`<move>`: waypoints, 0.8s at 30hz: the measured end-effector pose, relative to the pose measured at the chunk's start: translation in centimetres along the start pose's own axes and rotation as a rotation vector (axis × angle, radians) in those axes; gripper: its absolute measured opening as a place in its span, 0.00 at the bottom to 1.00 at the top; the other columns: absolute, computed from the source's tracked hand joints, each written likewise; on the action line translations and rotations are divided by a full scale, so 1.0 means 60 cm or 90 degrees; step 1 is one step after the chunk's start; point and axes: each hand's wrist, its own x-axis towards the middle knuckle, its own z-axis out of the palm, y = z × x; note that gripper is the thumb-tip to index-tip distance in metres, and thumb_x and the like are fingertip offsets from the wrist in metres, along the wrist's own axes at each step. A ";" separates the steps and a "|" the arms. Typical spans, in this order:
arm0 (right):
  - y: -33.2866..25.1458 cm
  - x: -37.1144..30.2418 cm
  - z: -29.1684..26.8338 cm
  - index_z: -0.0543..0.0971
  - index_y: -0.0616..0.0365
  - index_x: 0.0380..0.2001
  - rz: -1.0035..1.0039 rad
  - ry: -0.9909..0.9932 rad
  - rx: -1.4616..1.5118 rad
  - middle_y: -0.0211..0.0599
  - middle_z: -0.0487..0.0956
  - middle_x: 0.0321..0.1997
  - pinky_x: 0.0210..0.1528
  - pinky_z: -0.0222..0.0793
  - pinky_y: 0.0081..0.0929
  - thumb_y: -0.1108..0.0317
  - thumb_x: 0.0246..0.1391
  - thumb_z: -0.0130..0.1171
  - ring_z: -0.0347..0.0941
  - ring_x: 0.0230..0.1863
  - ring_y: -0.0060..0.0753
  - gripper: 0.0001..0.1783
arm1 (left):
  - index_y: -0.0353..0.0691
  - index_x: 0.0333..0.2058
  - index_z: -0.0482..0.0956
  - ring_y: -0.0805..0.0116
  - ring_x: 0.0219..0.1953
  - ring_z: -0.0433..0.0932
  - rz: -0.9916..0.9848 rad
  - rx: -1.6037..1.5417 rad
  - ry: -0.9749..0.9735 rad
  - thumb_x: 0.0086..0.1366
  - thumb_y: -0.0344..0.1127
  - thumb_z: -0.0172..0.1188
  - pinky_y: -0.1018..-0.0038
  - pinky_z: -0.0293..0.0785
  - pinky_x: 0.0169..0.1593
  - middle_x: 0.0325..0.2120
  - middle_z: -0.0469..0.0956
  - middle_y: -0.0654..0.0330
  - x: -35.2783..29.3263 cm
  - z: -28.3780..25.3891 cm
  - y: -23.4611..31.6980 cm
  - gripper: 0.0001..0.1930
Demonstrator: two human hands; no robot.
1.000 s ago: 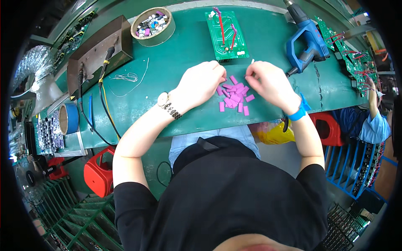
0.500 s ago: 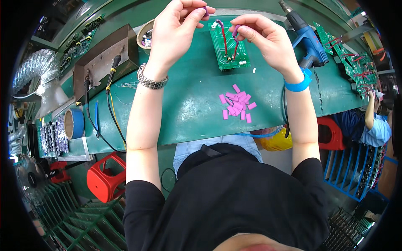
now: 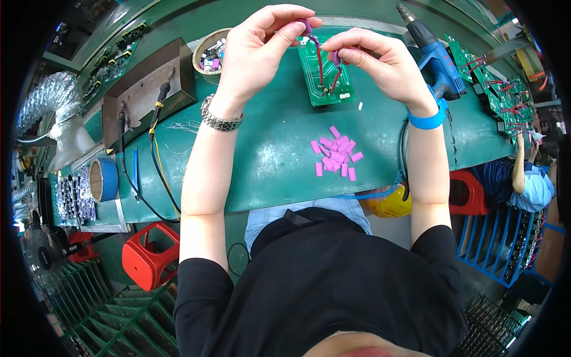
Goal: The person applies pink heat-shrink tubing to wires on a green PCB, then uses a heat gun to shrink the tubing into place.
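A green circuit board (image 3: 310, 74) lies at the far side of the bench, with two red wires rising from it. My left hand (image 3: 259, 50) pinches a short purple sleeve (image 3: 306, 27) at the top of the left red wire (image 3: 321, 68). Between the fingertips of my right hand (image 3: 383, 59) is another purple sleeve (image 3: 336, 58), on the end of the right red wire (image 3: 336, 78). Both hands are closed; their fingers partly hide the sleeves. Nearer to me, a loose pile of purple sleeves (image 3: 338, 156) is spread on the green bench top (image 3: 267, 160).
A blue heat gun (image 3: 440, 65) stands right of my right hand. Left of my left arm are a round tub of small parts (image 3: 209, 56), a metal tray (image 3: 146, 89), a soldering iron (image 3: 159, 101) and blue tape (image 3: 104, 178). More boards (image 3: 499, 101) and a person's arm (image 3: 521, 166) are far right.
My left hand has moved right and slightly down, bringing its purple sleeve to the left wire's end. My right hand has shifted slightly down and still pinches its sleeve.
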 end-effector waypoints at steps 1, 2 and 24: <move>0.000 0.002 -0.003 0.78 0.62 0.45 0.007 -0.033 0.014 0.31 0.79 0.43 0.50 0.69 0.22 0.73 0.61 0.52 0.73 0.45 0.22 0.12 | 0.35 0.45 0.75 0.72 0.41 0.78 0.001 0.002 0.001 0.65 0.23 0.52 0.78 0.74 0.46 0.38 0.80 0.58 0.001 -0.003 -0.005 0.10; 0.001 0.004 -0.004 0.78 0.62 0.45 0.005 -0.034 0.015 0.31 0.79 0.43 0.50 0.69 0.22 0.73 0.61 0.52 0.73 0.45 0.22 0.12 | 0.35 0.44 0.76 0.72 0.41 0.78 0.062 -0.008 -0.027 0.66 0.24 0.52 0.77 0.75 0.46 0.38 0.80 0.58 0.003 -0.007 -0.011 0.09; 0.006 -0.020 0.005 0.80 0.55 0.40 -0.037 -0.016 -0.210 0.30 0.81 0.35 0.37 0.70 0.22 0.69 0.55 0.59 0.75 0.31 0.24 0.09 | 0.34 0.43 0.77 0.71 0.41 0.78 0.098 0.134 -0.082 0.62 0.19 0.52 0.75 0.73 0.49 0.37 0.80 0.57 0.000 0.006 0.006 0.12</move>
